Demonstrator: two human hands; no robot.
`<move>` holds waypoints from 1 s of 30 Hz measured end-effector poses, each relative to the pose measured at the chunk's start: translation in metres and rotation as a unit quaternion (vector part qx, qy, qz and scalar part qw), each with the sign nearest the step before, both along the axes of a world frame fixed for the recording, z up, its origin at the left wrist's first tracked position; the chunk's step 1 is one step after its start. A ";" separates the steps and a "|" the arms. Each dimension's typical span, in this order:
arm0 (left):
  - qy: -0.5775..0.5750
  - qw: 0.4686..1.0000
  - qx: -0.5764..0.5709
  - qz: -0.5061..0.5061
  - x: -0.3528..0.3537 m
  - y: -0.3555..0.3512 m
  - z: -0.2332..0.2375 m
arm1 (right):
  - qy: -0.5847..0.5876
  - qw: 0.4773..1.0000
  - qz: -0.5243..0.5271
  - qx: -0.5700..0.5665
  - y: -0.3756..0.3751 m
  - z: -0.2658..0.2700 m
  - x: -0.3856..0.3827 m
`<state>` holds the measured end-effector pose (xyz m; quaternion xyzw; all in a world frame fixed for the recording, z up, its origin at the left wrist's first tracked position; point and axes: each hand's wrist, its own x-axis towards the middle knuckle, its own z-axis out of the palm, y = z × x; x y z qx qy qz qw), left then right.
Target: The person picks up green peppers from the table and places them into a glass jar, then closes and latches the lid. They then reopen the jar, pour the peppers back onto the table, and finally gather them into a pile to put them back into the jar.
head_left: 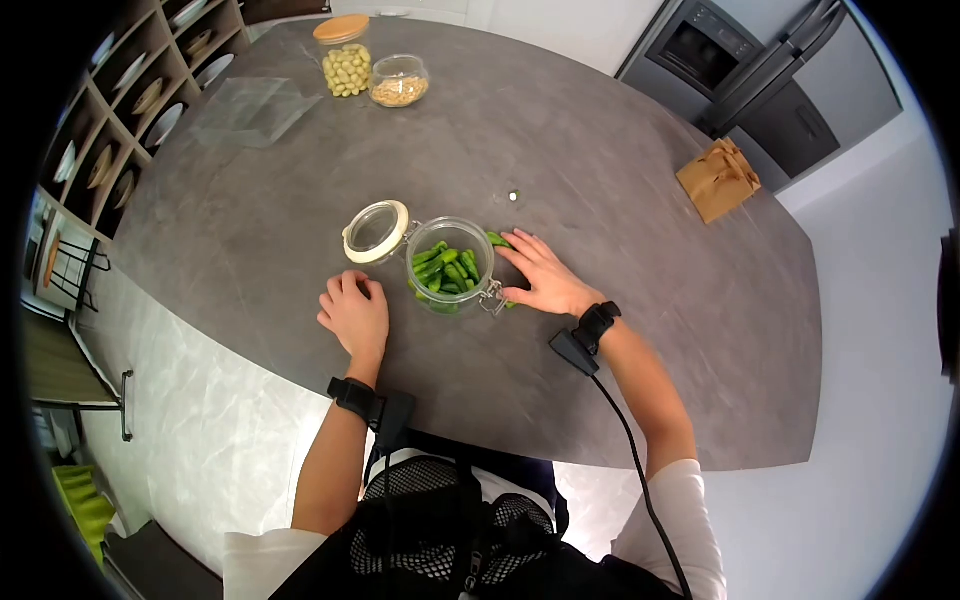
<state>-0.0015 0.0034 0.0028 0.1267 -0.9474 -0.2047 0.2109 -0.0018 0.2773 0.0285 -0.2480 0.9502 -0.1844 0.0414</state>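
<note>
An open glass jar (450, 262) stands upright, with several green peppers (446, 272) inside. Its hinged round lid (376, 232) with a pale rim lies back to the left. My right hand (548, 275) is at the jar's right side, fingers spread and palm down; its upper fingertips touch a green pepper (497, 240) on the table, and a bit of green shows beneath the thumb near the metal clasp (493, 297). My left hand (357, 312) rests on the table below the lid, fingers loosely curled, with nothing visible in it.
The grey table (640, 260) holds a tall jar of yellow-green pieces (346, 70), a small glass bowl (399, 82), a clear plastic bag (255, 112), a small white object (514, 196) and a brown paper bag (719, 181). A cable hangs from my right wrist.
</note>
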 end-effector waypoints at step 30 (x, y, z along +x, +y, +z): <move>-0.005 1.000 0.021 0.004 -0.001 0.000 -0.001 | 0.070 0.970 -0.150 -0.181 0.002 0.068 0.012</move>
